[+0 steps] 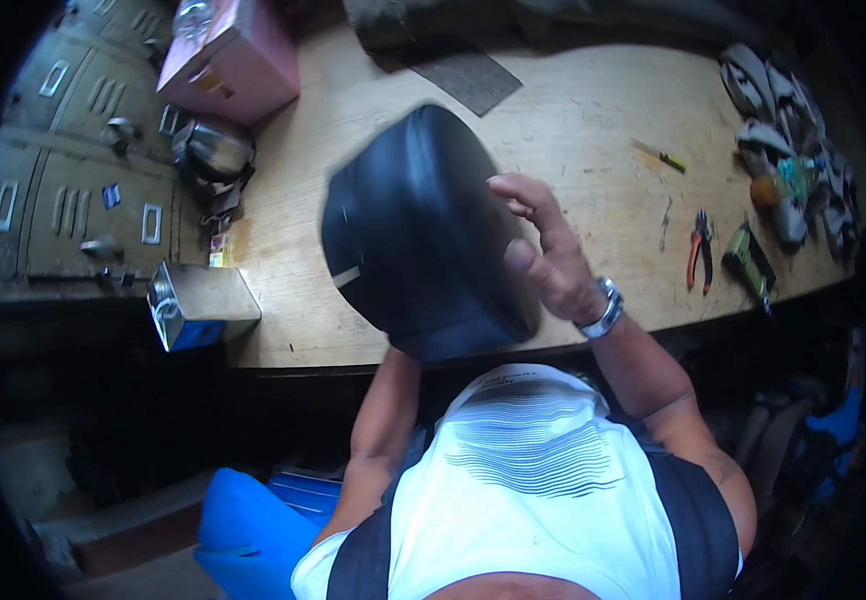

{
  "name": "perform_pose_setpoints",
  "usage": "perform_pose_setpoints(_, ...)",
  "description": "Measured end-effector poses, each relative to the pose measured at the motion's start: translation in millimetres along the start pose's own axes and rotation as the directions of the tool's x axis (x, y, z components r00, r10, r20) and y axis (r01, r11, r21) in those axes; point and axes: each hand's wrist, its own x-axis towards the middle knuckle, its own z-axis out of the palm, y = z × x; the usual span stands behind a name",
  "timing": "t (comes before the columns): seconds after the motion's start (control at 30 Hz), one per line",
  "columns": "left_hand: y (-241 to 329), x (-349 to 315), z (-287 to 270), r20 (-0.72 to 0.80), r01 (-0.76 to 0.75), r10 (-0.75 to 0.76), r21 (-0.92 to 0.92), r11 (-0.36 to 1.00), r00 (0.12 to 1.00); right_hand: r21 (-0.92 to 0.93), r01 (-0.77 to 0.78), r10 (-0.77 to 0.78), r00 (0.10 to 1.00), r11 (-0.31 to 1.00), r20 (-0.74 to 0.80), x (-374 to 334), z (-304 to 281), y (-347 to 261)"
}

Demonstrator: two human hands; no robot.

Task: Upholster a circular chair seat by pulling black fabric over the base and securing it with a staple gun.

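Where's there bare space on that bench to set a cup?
The wooden bench shows bare between the grey sheet and yellow-handled tool, and between the pink box and black rounded piece. The right end is crowded: pliers, green tool, bundled cloth.

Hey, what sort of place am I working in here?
Probably a small workshop: there's a scuffed wooden workbench with pliers lying on it, and metal lockers with slotted doors along the left.

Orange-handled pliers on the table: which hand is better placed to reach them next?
Likely the right hand: it is nearer the pliers, open beside the black object. The left hand is hidden behind that object, perhaps supporting it.
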Motion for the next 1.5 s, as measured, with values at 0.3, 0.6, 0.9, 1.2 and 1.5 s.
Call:
perform_pose_setpoints(0.3, 49.5, -31.3, 105.4, 0.116, -0.029, 0.092, -0.460, 0.887, 0.989, -0.205, 0.020, 0.000, 0.995, 0.979, 0.095, -8.9, -19.7, -20.1)
perform_pose_setpoints(0.6, 62.6, -5.0, 143.6, 0.240, 0.122, 0.026, -0.580, 0.806, 0.970, 0.056, 0.007, 0.001, 0.992, 0.998, -0.128, -33.2, -66.1, -16.5)
perform_pose_setpoints(0.9, 93.3, -54.7, 105.9, -0.107, 0.111, -0.177, -0.454, 0.884, 0.978, 0.001, 0.095, -0.092, 0.974, 0.996, -0.208, -16.2, -92.4, -19.8)
perform_pose_setpoints(1.2, 118.7, -76.9, 94.4, 0.010, 0.048, -0.047, -0.191, 0.980, 0.999, -0.355, 0.327, -0.163, 0.893, 0.876, 0.420, 86.8, -82.5, -20.1)
perform_pose_setpoints(1.5, 100.4, -55.6, 90.2, -0.146, -0.117, 0.056, -0.457, 0.882, 0.988, 0.091, 0.178, -0.179, 0.984, 0.980, 0.008, 79.2, -48.5, 32.7)
